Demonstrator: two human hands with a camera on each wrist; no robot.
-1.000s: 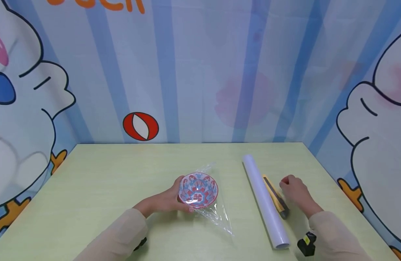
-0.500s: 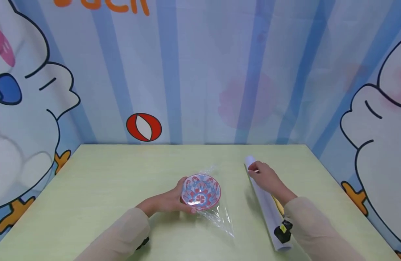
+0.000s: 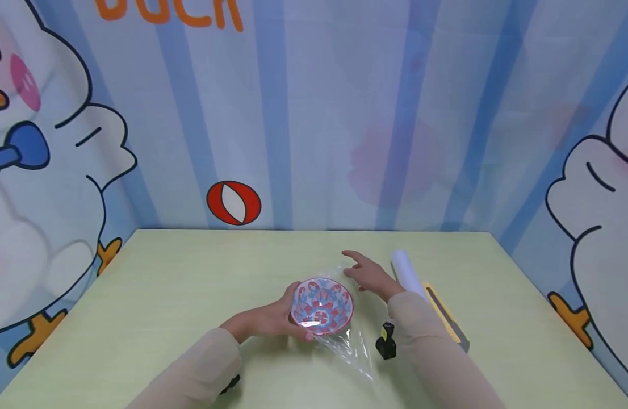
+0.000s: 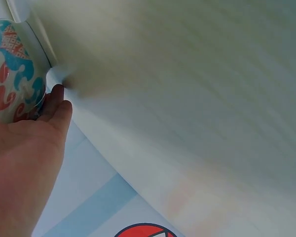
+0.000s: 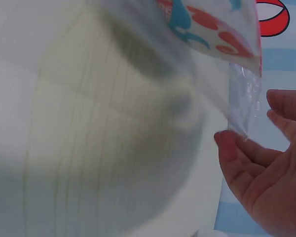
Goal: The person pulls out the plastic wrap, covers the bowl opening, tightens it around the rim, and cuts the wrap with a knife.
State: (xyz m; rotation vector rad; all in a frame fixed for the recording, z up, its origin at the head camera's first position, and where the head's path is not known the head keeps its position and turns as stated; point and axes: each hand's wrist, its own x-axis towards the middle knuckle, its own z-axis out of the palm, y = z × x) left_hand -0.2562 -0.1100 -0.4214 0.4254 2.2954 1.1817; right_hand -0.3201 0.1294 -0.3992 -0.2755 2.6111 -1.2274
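Observation:
My left hand (image 3: 270,319) grips a small round bowl (image 3: 321,307) by its left side, tilting its red-and-blue patterned inside towards the head camera. Clear plastic wrap (image 3: 352,351) sticks out beyond the bowl at the far right and near right. In the left wrist view, fingers lie against the bowl's patterned outside (image 4: 15,74). My right hand (image 3: 367,274) is just beyond the bowl on the right, fingers spread. Seen from the right wrist, its thumb (image 5: 228,148) is right at the edge of the plastic, and the other fingers stand apart from it.
A white roll (image 3: 407,271) lies on the right of the pale table (image 3: 201,278), partly hidden by my right sleeve (image 3: 428,335). Beside it is a yellow and dark grey utility knife (image 3: 444,315). A cartoon-printed backdrop (image 3: 324,113) rises behind the table.
My right hand has swept left from beside the knife, over the roll, to the plastic by the bowl, and its fingers have spread. My left hand keeps its grip on the bowl.

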